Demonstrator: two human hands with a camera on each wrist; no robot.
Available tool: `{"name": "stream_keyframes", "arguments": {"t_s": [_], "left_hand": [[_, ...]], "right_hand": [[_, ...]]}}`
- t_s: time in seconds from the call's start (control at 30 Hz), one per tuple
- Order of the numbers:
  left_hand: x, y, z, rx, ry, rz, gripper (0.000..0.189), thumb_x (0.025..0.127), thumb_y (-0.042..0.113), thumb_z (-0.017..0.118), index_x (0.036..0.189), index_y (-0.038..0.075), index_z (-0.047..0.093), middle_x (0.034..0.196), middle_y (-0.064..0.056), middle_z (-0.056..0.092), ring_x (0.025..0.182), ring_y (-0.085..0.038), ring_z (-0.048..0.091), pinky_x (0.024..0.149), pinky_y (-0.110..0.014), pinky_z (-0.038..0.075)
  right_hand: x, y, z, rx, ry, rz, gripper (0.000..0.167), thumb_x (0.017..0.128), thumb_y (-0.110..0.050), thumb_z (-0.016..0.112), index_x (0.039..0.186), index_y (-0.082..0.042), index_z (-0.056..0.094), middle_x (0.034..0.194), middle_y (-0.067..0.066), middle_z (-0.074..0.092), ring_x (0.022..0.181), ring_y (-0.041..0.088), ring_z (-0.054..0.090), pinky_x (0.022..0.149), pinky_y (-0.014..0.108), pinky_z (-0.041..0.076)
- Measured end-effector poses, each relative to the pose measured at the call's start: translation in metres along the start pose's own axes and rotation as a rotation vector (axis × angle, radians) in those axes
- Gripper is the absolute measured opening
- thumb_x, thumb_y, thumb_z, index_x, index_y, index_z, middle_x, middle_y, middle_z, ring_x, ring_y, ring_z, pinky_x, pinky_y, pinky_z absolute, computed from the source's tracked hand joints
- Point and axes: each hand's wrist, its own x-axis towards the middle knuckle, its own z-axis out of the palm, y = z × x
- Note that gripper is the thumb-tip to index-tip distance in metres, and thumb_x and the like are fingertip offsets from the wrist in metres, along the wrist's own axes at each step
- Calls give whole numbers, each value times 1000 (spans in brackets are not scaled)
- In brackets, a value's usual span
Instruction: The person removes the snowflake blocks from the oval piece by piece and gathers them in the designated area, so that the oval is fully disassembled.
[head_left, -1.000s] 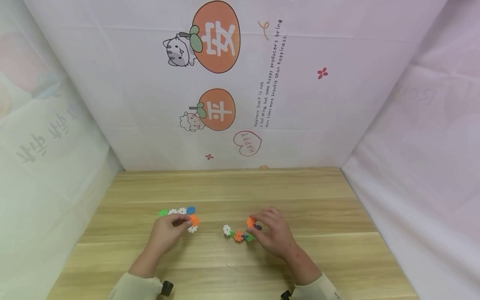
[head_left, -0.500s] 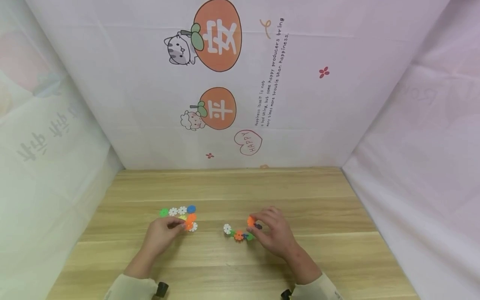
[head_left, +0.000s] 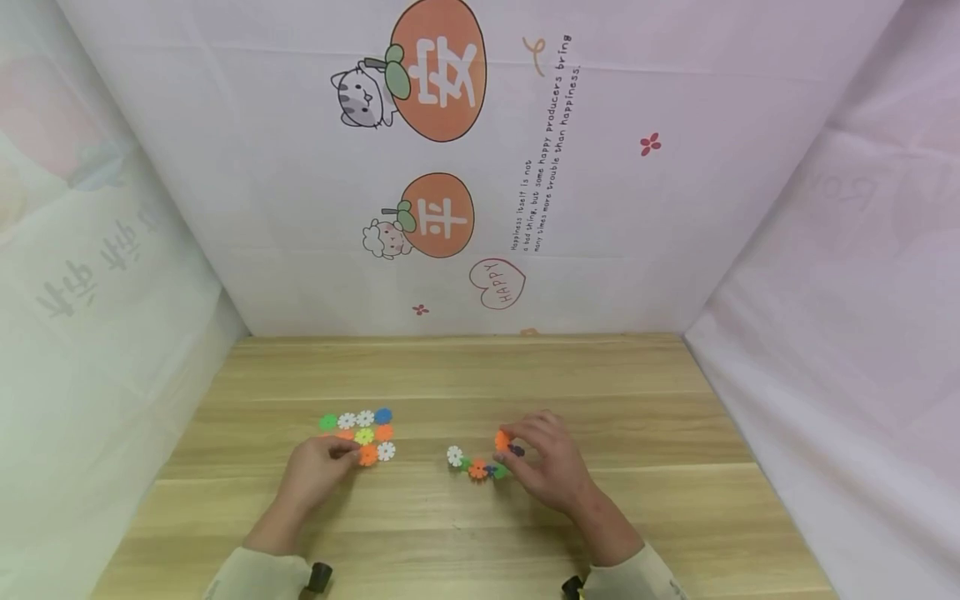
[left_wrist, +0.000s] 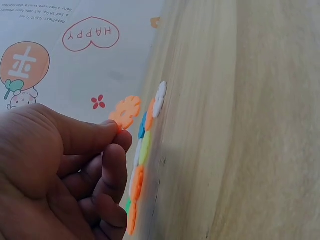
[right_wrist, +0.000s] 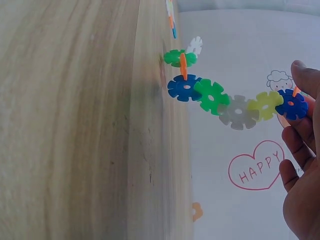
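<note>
1. Pinching an orange disc [head_left: 367, 455], the left hand [head_left: 315, 473] has its grip together on the rim; this disc is raised off the worktop [head_left: 450, 533], on the near side of the lime disc [head_left: 364, 436] in the head view.
2. Beyond the lime disc runs a row, left to right: a green disc [head_left: 328, 422], two white discs [head_left: 365, 418] and a blue disc [head_left: 383, 416].
3. Just right of the lime disc lies a second orange disc [head_left: 384, 432]; to its left lie two more, partly hidden by the left hand in the head view.
4. Near and slightly right of the lime disc is a lone white disc [head_left: 386, 451].
5. Well right of the lime disc, the right hand [head_left: 553, 467] holds the raised end of a linked chain [right_wrist: 212, 96], its grip together on the orange end piece [head_left: 502, 440].
6. Well beyond the lime disc stands a white printed cloth [head_left: 600, 208].
</note>
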Motion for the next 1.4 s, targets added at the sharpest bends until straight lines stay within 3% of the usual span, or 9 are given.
{"name": "stream_keyframes", "arguments": {"t_s": [0.3,0.6,0.83,1.03,1.4], "left_hand": [[2,-7,1,39,-5,-7,19,96,22,74,106,7,80,107,-8,76,103,-32,70,89,-53,56],[3,-10,1,5,-33,-11,21,97,22,74,105,4,79,104,-8,77,100,-30,71,80,-46,60],[3,-11,0,37,-30,-42,24,97,26,74,109,6,79,107,-9,77,104,-35,70,85,-52,58],[5,-12,0,12,-29,-24,28,97,25,74,108,0,78,107,-12,77,104,-36,70,82,-49,59],[5,-9,4,0,19,24,22,98,27,73,108,7,79,108,-6,77,102,-28,70,82,-45,59]], "right_hand": [[2,-1,0,7,13,-16,33,87,-29,86,113,-10,77,106,-5,75,102,16,62,90,40,47],[2,-2,1,5,25,-27,33,86,-29,86,112,-11,77,106,-5,75,101,16,62,89,39,48],[3,-3,1,-2,14,-13,33,87,-32,85,112,-11,77,107,-5,75,102,15,62,90,39,48],[4,-4,0,-3,16,-18,34,87,-31,85,113,-10,77,107,-5,75,103,16,62,91,39,48],[3,-4,-1,-4,4,-4,33,88,-31,85,114,-11,77,108,-5,75,103,16,61,91,38,48]]}}
